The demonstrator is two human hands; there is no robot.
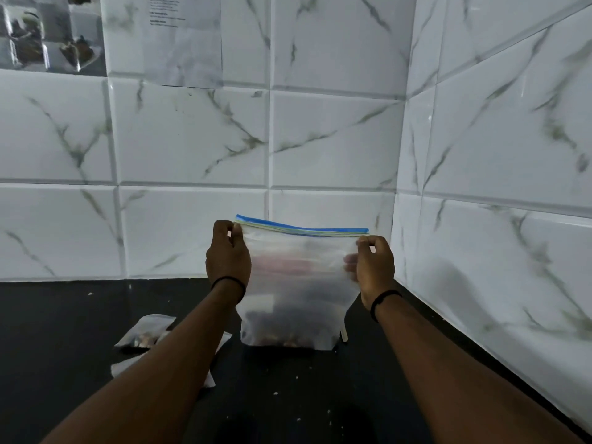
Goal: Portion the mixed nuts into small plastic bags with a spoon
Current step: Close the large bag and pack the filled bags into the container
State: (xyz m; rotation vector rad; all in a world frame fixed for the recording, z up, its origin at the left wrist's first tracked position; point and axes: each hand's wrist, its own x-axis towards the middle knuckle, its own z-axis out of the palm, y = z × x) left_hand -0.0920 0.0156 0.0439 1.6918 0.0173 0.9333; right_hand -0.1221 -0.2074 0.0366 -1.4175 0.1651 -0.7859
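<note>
I had the large frosted zip-top plastic bag with the blue seal strip (pixel 298 283) upright in front of me, its bottom resting on the black countertop (pixel 64 315). My left hand (pixel 228 254) pinched the top left corner just under the seal, fingers curled tight on the film. My right hand (pixel 373 267) pinched the top right corner the same way, a couple of fingers showing blurred behind the cloudy plastic. The seal ran straight and taut between both grips. Down in the bag's bottom sat a dark, lumpy heap of mixed brown nuts (pixel 285 339), hazy through the film. A thin black band (pixel 228 283) circled each wrist. To the left, beside my forearm, lay a small filled clear plastic bag (pixel 145 331), crinkled and flat on the counter, with nuts showing through it. Pale crumbs speckled the dark, matte surface. Glossy white marble-veined wall tiles (pixel 192 139) met in a corner behind.
</note>
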